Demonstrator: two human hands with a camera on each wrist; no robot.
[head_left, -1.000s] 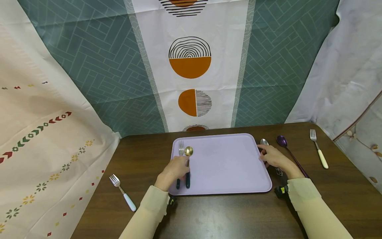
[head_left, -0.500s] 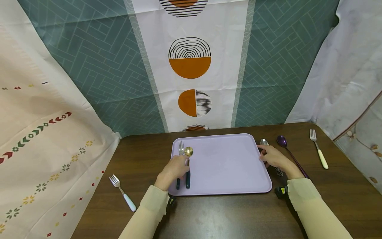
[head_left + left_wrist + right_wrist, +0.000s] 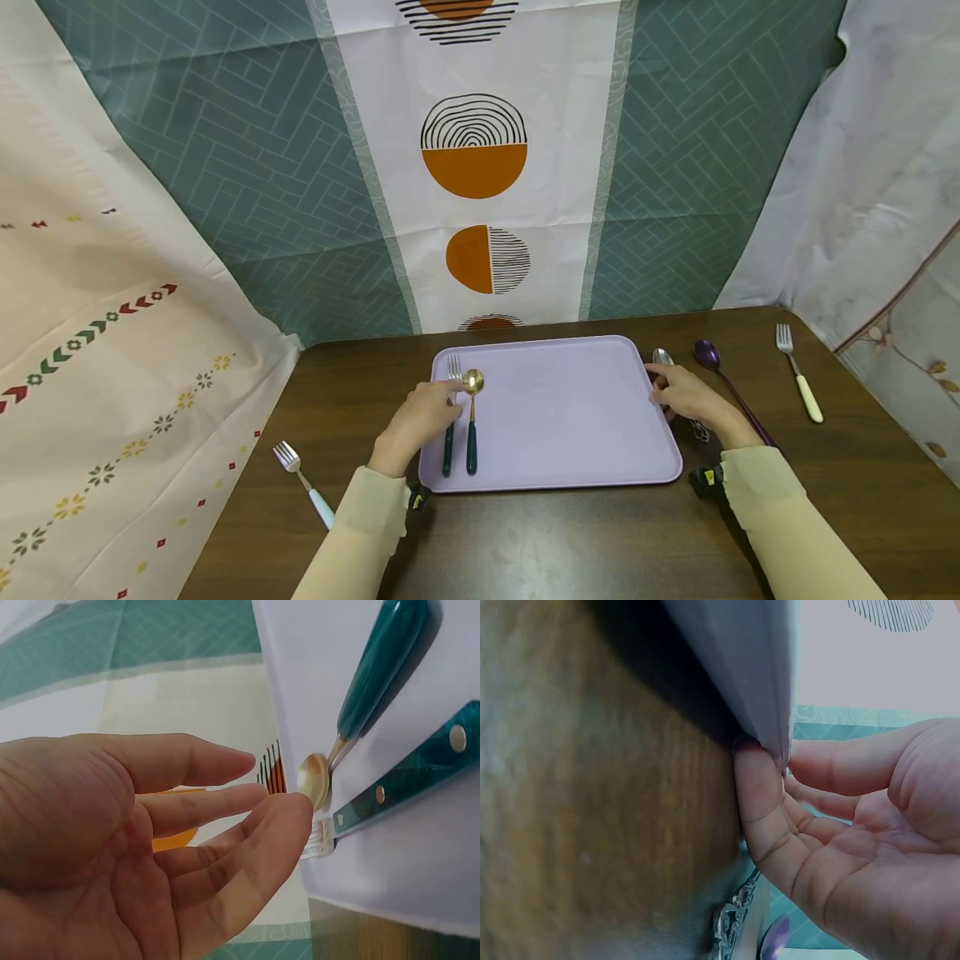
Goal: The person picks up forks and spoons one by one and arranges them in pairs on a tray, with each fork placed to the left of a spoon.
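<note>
A lilac tray (image 3: 570,417) lies on the dark wooden table. On its left side rest a fork (image 3: 447,450) and a gold spoon (image 3: 471,446), side by side, both with dark green handles. My left hand (image 3: 420,414) hovers over the tray's left edge beside the fork, partly covering it. In the left wrist view its fingers (image 3: 247,855) are loosely bent with nothing between them, apart from the handles. My right hand (image 3: 688,393) pinches the tray's right edge, thumb above and a finger (image 3: 759,784) beneath the rim in the right wrist view.
A white-handled fork (image 3: 300,475) lies on the table left of the tray. To the right are an ornate silver spoon (image 3: 663,357), partly under my right hand, a purple spoon (image 3: 707,354) and a cream-handled fork (image 3: 801,379). Patterned cloths hang behind and beside the table.
My left hand has moved left and slightly up from over the fork and spoon handles, uncovering more of them. The cutlery stays in place. My right hand keeps its position at the tray's edge.
</note>
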